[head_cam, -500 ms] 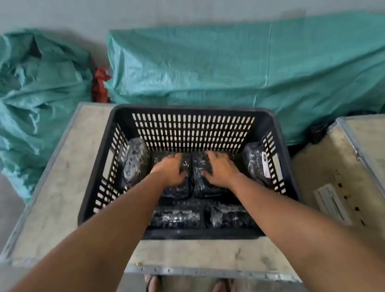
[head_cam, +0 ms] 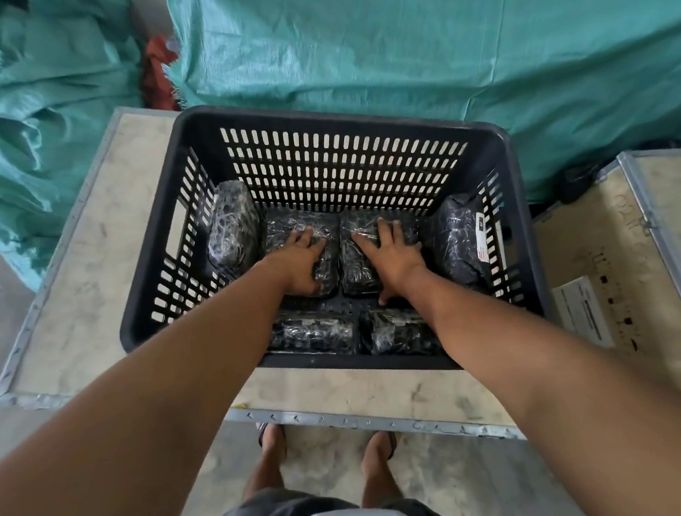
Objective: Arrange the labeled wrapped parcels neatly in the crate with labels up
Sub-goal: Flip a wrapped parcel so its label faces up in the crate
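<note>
A black slotted plastic crate (head_cam: 344, 134) stands on a pale wooden case. Several dark, film-wrapped parcels lie inside. My left hand (head_cam: 300, 261) rests flat, fingers spread, on the middle-left parcel (head_cam: 327, 267). My right hand (head_cam: 388, 253) lies spread on the middle-right parcel (head_cam: 354, 273). A parcel (head_cam: 231, 230) leans against the left wall. Another parcel (head_cam: 459, 243) leans on the right wall, its white label (head_cam: 482, 237) facing sideways. Two more parcels (head_cam: 312, 334) (head_cam: 399, 333) lie along the near wall.
The wooden case (head_cam: 86, 288) has metal-edged rims. A second case (head_cam: 628, 273) with a paper label stands to the right. Green tarpaulin-covered heaps (head_cam: 394, 39) rise behind and to the left. My sandalled feet (head_cam: 272, 436) are on the concrete floor below.
The view has tilted down and closer to the crate. My fingers have spread wider over the two middle parcels; the parcels lie where they were.
</note>
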Demonstrator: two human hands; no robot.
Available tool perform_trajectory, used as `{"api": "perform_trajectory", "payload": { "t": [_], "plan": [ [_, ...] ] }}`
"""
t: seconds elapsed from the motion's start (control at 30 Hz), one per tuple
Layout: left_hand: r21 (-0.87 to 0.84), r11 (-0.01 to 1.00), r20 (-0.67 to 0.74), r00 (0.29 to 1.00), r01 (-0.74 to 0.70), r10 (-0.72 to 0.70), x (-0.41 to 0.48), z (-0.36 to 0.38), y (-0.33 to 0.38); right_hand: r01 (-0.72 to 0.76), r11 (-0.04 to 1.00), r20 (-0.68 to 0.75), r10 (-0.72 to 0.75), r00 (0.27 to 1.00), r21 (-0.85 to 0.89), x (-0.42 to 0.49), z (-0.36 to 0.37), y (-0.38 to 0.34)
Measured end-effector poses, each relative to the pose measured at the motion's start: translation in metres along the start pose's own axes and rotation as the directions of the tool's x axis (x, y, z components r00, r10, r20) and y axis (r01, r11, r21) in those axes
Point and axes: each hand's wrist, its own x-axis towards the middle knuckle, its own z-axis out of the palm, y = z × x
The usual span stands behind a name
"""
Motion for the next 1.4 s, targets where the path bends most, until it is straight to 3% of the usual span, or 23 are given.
{"api": "perform_trajectory", "payload": {
  "t": [0.17, 0.3, 0.43, 0.63, 0.73, 0.87, 0.97, 1.07, 1.2, 1.3, 1.4],
  "plan": [
    [-0.006, 1.0, -0.005, 1.0, -0.009, 0.009, -0.001, -0.002, 0.003, 0.034, 0.999, -0.003, -0.034, 0.999, 0.012, -0.008, -0.016, 0.002],
    [-0.03, 0.999, -0.032, 0.999, -0.015, 0.014, -0.004, -0.007, 0.004, 0.094, 0.994, -0.103, -0.087, 0.991, 0.06, -0.018, -0.04, 0.013],
    [-0.062, 0.998, -0.099, 0.995, -0.016, 0.01, -0.01, -0.012, 0.011, 0.14, 0.959, -0.213, -0.087, 0.973, 0.248, -0.028, -0.057, 0.024],
    [-0.294, 0.953, -0.162, 0.986, -0.079, 0.032, -0.028, -0.039, 0.015, 0.274, 0.817, -0.43, -0.035, 0.902, 0.507, -0.042, -0.075, 0.036],
    [-0.353, 0.934, -0.182, 0.983, -0.059, -0.006, -0.042, -0.054, 0.006, 0.275, 0.748, -0.416, 0.001, 0.909, 0.604, -0.05, -0.067, 0.043],
    [-0.374, 0.925, -0.201, 0.979, -0.063, -0.015, -0.05, -0.062, 0.006, 0.231, 0.785, -0.323, -0.041, 0.945, 0.575, -0.056, -0.054, 0.054],
    [-0.47, 0.875, -0.2, 0.98, -0.114, 0.021, -0.048, -0.067, 0.021, 0.224, 0.735, -0.282, -0.046, 0.958, 0.64, -0.06, -0.047, 0.064],
    [-0.591, 0.795, -0.158, 0.986, -0.136, 0.051, -0.042, -0.066, 0.039, 0.22, 0.626, -0.262, -0.025, 0.965, 0.748, -0.059, -0.046, 0.071],
    [-0.693, 0.692, -0.137, 0.98, -0.201, 0.147, -0.038, -0.054, 0.051, 0.226, 0.375, -0.26, 0.042, 0.965, 0.899, -0.059, -0.054, 0.076],
    [-0.598, 0.72, -0.301, 0.932, -0.351, 0.204, -0.038, -0.046, 0.057, 0.23, 0.226, -0.262, 0.121, 0.958, 0.947, -0.063, -0.063, 0.081],
    [-0.506, 0.761, -0.382, 0.897, -0.406, 0.224, -0.033, -0.05, 0.058, 0.193, 0.135, -0.213, 0.152, 0.965, 0.972, -0.065, -0.071, 0.085]
  ]
}}
